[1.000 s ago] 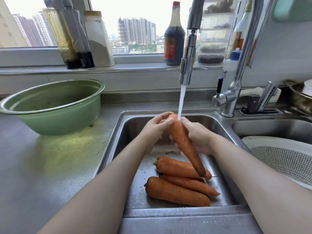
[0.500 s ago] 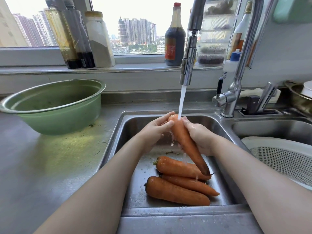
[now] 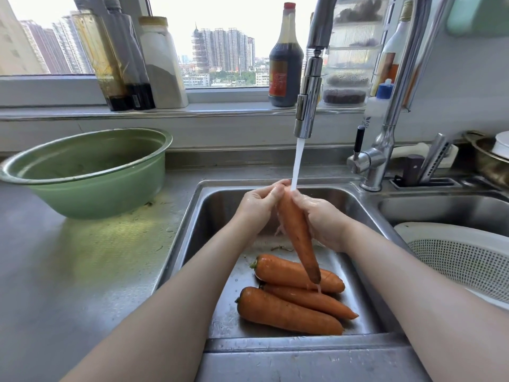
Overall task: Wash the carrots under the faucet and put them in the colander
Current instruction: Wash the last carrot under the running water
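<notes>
An orange carrot [image 3: 297, 235] hangs steeply in the left sink [image 3: 209, 205], thick end up under the running faucet [image 3: 308, 103]. My left hand [image 3: 259, 208] and my right hand [image 3: 325, 219] both grip its upper part from either side. Water runs down it and drips off the tip. Three more carrots [image 3: 286, 310] lie wet on the sink floor below. The white colander [image 3: 468, 257] sits in the right basin, with nothing visible in it.
A green basin [image 3: 85, 172] stands on the steel counter at left. Bottles and jars line the windowsill [image 3: 154, 108] behind. The faucet base and a knife holder [image 3: 424, 172] stand between the two basins. A metal pot [image 3: 487, 155] is at far right.
The carrot's tip has swung slightly left and lower over the lying carrots while both hands keep hold of its top; more water now streams down it.
</notes>
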Demonstrator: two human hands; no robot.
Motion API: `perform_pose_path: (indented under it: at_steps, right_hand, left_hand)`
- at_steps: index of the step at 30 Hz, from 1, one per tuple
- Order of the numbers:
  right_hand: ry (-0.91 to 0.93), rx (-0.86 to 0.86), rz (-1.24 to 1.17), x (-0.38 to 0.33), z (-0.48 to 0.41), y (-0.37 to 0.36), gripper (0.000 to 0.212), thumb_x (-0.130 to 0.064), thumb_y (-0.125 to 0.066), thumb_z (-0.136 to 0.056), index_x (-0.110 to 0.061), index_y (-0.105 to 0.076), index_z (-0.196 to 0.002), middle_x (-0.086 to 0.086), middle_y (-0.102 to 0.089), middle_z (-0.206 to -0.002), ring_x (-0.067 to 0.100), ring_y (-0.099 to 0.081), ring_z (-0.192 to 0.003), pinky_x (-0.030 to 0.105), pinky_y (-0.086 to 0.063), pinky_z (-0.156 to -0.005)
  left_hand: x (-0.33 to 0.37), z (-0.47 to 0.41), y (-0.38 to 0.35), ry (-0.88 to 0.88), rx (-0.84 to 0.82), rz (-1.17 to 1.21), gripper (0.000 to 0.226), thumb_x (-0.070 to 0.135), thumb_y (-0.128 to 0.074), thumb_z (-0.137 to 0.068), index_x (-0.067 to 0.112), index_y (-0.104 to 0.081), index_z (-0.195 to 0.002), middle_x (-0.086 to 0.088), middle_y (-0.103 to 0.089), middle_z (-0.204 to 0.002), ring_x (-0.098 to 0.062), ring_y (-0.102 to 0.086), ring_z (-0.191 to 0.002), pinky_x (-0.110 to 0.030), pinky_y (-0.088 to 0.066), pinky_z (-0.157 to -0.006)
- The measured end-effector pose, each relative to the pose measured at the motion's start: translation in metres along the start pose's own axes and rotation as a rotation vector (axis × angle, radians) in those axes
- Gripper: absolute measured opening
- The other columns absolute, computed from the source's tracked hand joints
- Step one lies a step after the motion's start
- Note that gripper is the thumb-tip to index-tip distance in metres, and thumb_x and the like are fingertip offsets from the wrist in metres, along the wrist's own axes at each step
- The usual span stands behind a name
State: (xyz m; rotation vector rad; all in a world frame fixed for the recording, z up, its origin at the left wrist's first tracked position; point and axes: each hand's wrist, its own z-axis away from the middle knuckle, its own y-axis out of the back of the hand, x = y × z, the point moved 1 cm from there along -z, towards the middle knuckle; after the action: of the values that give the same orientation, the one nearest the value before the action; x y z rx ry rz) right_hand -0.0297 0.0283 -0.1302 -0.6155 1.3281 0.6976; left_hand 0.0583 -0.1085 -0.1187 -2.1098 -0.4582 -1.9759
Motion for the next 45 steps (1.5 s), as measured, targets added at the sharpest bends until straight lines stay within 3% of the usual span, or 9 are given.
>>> perform_pose_path:
  at_steps: [5, 11, 17, 20, 25, 29, 33, 40, 45]
  right_hand:
    - [-0.113, 0.124, 0.037, -0.001, 0.000, -0.008, 0.071, -0.071, -0.036, -0.102, -0.012, -0.073, -0.113, 0.013, -0.075, -0.086, 0.029, -0.070, -0.072, 0.043, -0.061, -0.070]
    - [-0.126, 0.097, -0.051, -0.003, 0.001, -0.012, 0.082, -0.067, -0.021, -0.107, -0.003, -0.073, -0.104, 0.017, -0.069, -0.076, 0.026, -0.064, -0.057, 0.035, -0.055, -0.057]
    - [-0.054, -0.083, -0.082, -0.010, 0.006, -0.010, 0.049, -0.052, -0.046, -0.107, -0.008, -0.066, -0.116, 0.010, -0.069, -0.080, 0.020, -0.065, -0.066, 0.032, -0.056, -0.057]
    - [0.011, -0.022, -0.061, -0.004, 0.000, -0.010, 0.041, -0.044, -0.050, -0.108, -0.009, -0.071, -0.116, 0.012, -0.074, -0.089, 0.022, -0.071, -0.078, 0.035, -0.058, -0.065]
    - [-0.014, 0.035, -0.127, 0.001, -0.005, -0.010, 0.036, -0.037, -0.045, -0.112, -0.017, -0.064, -0.134, 0.019, -0.076, -0.109, 0.032, -0.076, -0.093, 0.044, -0.062, -0.071]
    - [0.023, 0.001, -0.128, -0.003, -0.005, -0.010, 0.034, -0.029, -0.044, -0.112, -0.017, -0.058, -0.141, 0.023, -0.073, -0.120, 0.036, -0.073, -0.104, 0.054, -0.061, -0.089]
    - [0.078, 0.001, -0.121, -0.006, -0.003, -0.005, 0.030, -0.023, -0.052, -0.109, -0.024, -0.061, -0.138, 0.012, -0.077, -0.120, 0.030, -0.076, -0.107, 0.041, -0.064, -0.080]
    - [0.293, 0.129, 0.077, -0.011, 0.000, 0.011, 0.022, -0.005, -0.071, -0.096, -0.018, -0.077, -0.112, -0.001, -0.080, -0.108, 0.014, -0.077, -0.101, 0.027, -0.061, -0.090]
    - [0.302, 0.049, 0.172, -0.005, -0.002, 0.006, 0.055, -0.005, -0.076, -0.092, -0.028, -0.062, -0.140, 0.001, -0.075, -0.124, 0.019, -0.073, -0.115, 0.036, -0.058, -0.098]
  left_hand:
    - [-0.007, 0.001, 0.012, 0.054, -0.160, -0.071, 0.033, 0.036, -0.054, -0.107, 0.040, -0.064, -0.138, 0.008, -0.072, -0.129, -0.016, -0.058, -0.131, -0.040, -0.036, -0.116]
    - [-0.009, 0.002, -0.006, 0.012, -0.079, 0.003, 0.019, 0.034, -0.056, -0.106, 0.037, -0.072, -0.117, -0.013, -0.076, -0.111, -0.019, -0.068, -0.096, -0.032, -0.056, -0.088]
    - [-0.005, 0.000, -0.009, 0.059, 0.122, 0.189, 0.027, 0.039, -0.071, -0.097, 0.026, -0.075, -0.120, -0.002, -0.078, -0.094, -0.008, -0.074, -0.067, -0.017, -0.053, -0.053]
    - [-0.003, -0.003, -0.005, 0.077, 0.122, 0.157, 0.031, 0.032, -0.068, -0.100, 0.019, -0.072, -0.128, -0.008, -0.078, -0.104, -0.011, -0.075, -0.076, -0.020, -0.057, -0.057]
    - [-0.004, -0.005, 0.007, 0.171, -0.080, 0.124, 0.042, 0.022, -0.057, -0.107, 0.030, -0.055, -0.148, -0.020, -0.068, -0.132, -0.026, -0.070, -0.104, -0.044, -0.060, -0.096]
    - [-0.009, -0.005, 0.010, 0.274, -0.076, 0.249, 0.067, 0.025, -0.067, -0.101, 0.034, -0.034, -0.158, -0.018, -0.062, -0.138, -0.031, -0.073, -0.110, -0.052, -0.063, -0.087]
    - [-0.010, 0.000, 0.010, 0.308, -0.142, 0.182, 0.055, 0.038, -0.066, -0.099, 0.009, -0.053, -0.144, -0.021, -0.074, -0.117, -0.034, -0.076, -0.102, -0.048, -0.063, -0.086]
    - [-0.013, -0.002, 0.012, 0.253, -0.084, 0.065, 0.051, 0.049, -0.066, -0.095, 0.012, -0.068, -0.131, -0.008, -0.080, -0.105, -0.024, -0.076, -0.099, -0.039, -0.061, -0.089]
    - [-0.010, 0.001, 0.009, 0.251, -0.076, 0.076, 0.050, 0.058, -0.062, -0.094, 0.019, -0.072, -0.124, -0.007, -0.080, -0.101, -0.026, -0.076, -0.099, -0.044, -0.062, -0.090]
